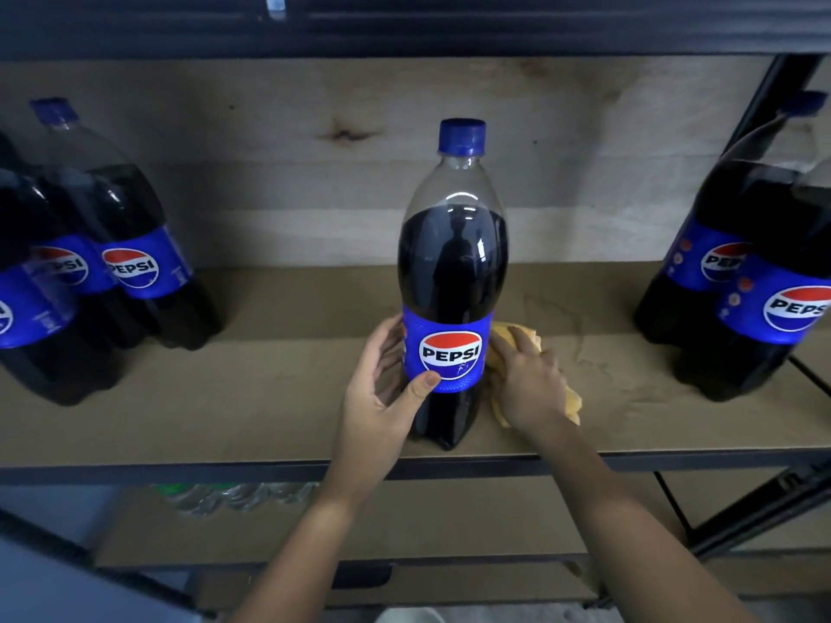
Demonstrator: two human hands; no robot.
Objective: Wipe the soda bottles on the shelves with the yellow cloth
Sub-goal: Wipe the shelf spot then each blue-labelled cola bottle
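Holding one bottle [452, 281], one cloth [535, 375], five others

behind the hands runs a pale wooden back panel [314, 182] with a dark knot. above them sits a dark metal upper shelf edge [404, 33]. below the forearms, a lower shelf [449, 523] carries a blurred clump of clear plastic with a green patch [225, 496]. to their right stands a black metal upright [764, 110].
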